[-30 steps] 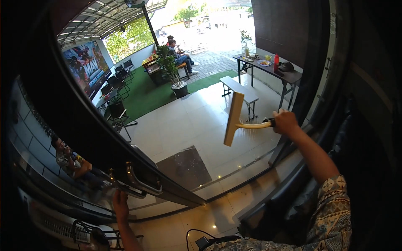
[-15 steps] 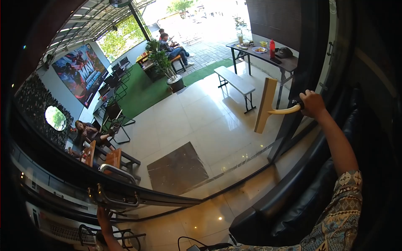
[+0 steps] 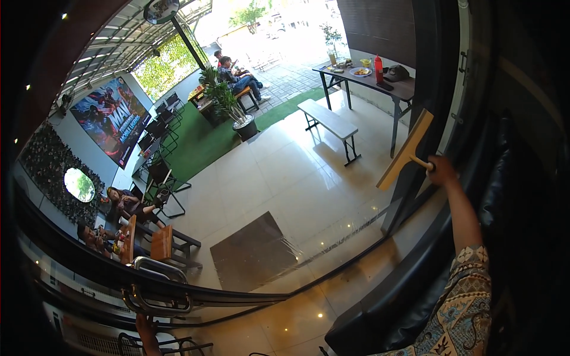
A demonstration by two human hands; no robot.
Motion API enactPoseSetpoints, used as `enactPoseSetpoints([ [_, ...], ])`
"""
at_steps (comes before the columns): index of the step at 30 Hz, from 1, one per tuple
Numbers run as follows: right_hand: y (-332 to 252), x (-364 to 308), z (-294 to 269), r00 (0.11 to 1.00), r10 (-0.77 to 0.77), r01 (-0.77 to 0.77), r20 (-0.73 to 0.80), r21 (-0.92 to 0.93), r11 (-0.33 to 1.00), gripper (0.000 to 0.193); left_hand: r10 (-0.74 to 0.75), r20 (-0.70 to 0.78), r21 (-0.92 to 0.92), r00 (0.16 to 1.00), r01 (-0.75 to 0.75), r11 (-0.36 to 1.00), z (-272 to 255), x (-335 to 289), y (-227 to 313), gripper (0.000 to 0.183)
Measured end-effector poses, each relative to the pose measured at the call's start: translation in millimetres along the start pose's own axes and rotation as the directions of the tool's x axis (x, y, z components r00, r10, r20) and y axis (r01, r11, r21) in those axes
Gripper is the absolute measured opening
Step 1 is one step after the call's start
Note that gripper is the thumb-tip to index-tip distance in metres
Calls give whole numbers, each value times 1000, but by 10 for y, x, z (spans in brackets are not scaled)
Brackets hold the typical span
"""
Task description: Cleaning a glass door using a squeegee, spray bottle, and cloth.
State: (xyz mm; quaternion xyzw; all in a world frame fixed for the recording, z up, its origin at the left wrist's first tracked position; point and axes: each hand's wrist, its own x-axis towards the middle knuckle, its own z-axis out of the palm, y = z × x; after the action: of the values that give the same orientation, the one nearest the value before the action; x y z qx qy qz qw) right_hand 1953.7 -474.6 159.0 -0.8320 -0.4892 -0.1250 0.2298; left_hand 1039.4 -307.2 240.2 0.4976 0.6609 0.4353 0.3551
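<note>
My right hand (image 3: 442, 172) is closed around the handle of a yellow squeegee (image 3: 405, 151). Its long blade slants from upper right to lower left, in front of the glass beside the dark upright frame (image 3: 437, 71); whether it touches the pane I cannot tell. Low on the left, my left hand (image 3: 146, 330) is just beneath the shiny metal door handle (image 3: 157, 299) at the door's edge. Its fingers are small and dark there, so their grip is not readable.
Below my right arm runs a black padded sofa (image 3: 380, 317). Through the glass appear a brown mat (image 3: 252, 252), a white bench (image 3: 329, 117), a dark table (image 3: 356, 76) with a red bottle, and a potted plant (image 3: 243, 126). People sit at the left and far back.
My right hand has come down with the squeegee, whose blade now leans further over to the right at its top. My left hand has shifted slightly lower in the picture, as has the door handle.
</note>
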Motion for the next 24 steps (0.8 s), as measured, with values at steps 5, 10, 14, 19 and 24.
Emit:
enactPoseSetpoints([
  [5,52,-379,444,951,265,-294,159,204,934,16,3,26,-3,1000,-3,1000,208,-13,32,58],
  [10,-323,-684,1003,895,306,-428,325,430,795,27,27,-88,-34,996,-30,999,28,-96,100,56],
  [14,51,-1062,1940,798,363,-602,481,633,486,23,47,26,-25,999,-46,999,351,46,-73,53],
  [19,-1773,-1132,1554,728,240,-643,642,761,-86,7,122,17,7,992,-122,992,118,122,-143,51],
  [24,-2676,-1252,1491,745,165,-603,647,758,-248,13,177,-7,8,984,-177,984,341,81,-65,46],
])
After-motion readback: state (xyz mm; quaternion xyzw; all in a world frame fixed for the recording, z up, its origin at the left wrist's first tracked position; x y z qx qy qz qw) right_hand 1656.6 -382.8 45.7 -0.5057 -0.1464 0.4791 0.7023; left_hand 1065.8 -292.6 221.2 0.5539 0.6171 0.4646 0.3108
